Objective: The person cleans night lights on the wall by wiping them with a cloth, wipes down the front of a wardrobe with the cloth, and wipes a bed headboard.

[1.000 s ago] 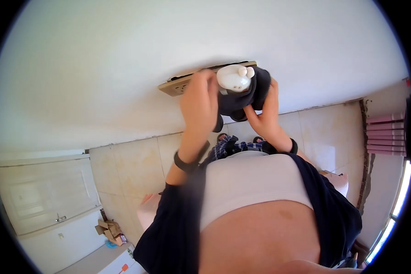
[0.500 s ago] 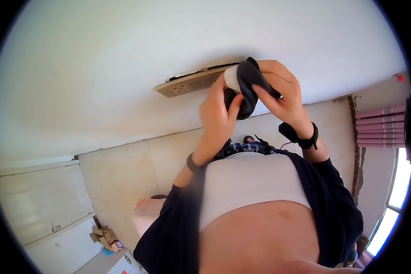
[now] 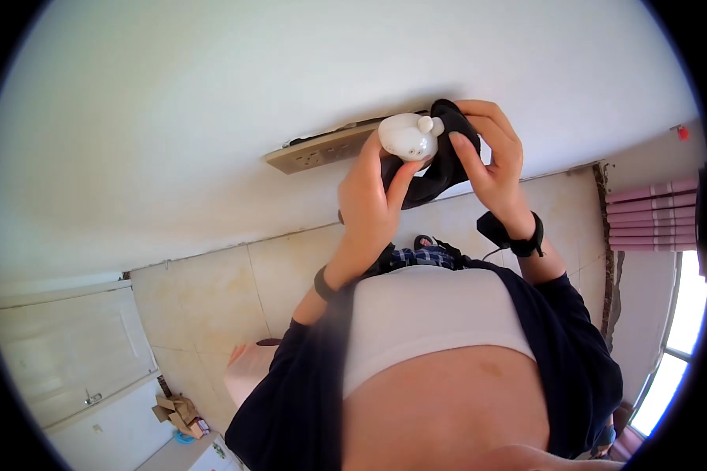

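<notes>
A person seen from above, in a dark overshirt, holds a small white ornament [image 3: 405, 140] and a bunched dark cloth [image 3: 430, 187] in midair, in front of a pale wall [image 3: 212, 102]. The left hand [image 3: 367, 202] is clamped on the ornament, thumb below its glossy, rounded body and fingers at its side; that pinch probably keeps something so smooth from slipping, and leaves the top, with its little round knobs, uncovered. The right hand [image 3: 496, 166] is closed on the cloth, thumb in front and fingers behind, most likely to keep the soft folds gathered beside the ornament (whether the cloth touches it all along, or partly hangs behind, I cannot tell). Both hands are raised above the tiled floor [image 3: 212, 302], perhaps to keep the ornament within easy sight. Near the left hand, a beige socket strip [image 3: 310, 158] runs along the wall.
</notes>
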`<action>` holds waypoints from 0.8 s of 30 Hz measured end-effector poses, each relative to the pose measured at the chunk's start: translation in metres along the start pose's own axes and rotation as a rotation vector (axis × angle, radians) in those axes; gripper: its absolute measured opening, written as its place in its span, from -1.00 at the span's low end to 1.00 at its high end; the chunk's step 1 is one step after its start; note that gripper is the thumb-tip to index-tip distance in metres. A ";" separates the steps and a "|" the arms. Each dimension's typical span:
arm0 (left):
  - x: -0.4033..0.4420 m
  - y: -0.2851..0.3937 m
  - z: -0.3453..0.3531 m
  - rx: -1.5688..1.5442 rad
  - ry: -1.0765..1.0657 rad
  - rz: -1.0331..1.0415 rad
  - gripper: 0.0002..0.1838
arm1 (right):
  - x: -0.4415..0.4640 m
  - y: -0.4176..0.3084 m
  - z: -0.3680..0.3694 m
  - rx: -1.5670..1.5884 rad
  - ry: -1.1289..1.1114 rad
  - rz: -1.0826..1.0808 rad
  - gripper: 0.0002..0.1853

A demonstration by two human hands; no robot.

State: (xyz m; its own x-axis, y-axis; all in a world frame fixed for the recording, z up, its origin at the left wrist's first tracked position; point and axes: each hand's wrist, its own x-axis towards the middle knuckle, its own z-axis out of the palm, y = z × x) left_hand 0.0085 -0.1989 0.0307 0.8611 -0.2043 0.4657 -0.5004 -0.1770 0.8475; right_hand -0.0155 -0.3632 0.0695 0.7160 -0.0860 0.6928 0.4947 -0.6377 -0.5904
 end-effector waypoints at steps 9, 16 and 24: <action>0.000 -0.005 -0.011 0.054 0.015 0.004 -0.54 | 0.035 -0.028 0.016 -0.128 -0.272 -0.318 -0.68; -0.001 0.001 -0.011 -0.001 0.016 -0.007 -0.57 | 0.015 -0.013 -0.004 -0.425 -0.169 -0.667 -0.78; -0.001 -0.006 -0.022 0.033 0.037 0.029 -0.57 | 0.024 -0.030 0.018 -0.376 -0.121 -0.471 -0.67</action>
State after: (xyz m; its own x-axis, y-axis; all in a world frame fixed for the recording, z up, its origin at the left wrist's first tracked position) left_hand 0.0128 -0.1766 0.0311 0.8489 -0.1741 0.4991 -0.5270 -0.2035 0.8252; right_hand -0.0040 -0.3322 0.0962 0.5241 0.3439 0.7791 0.5798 -0.8142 -0.0306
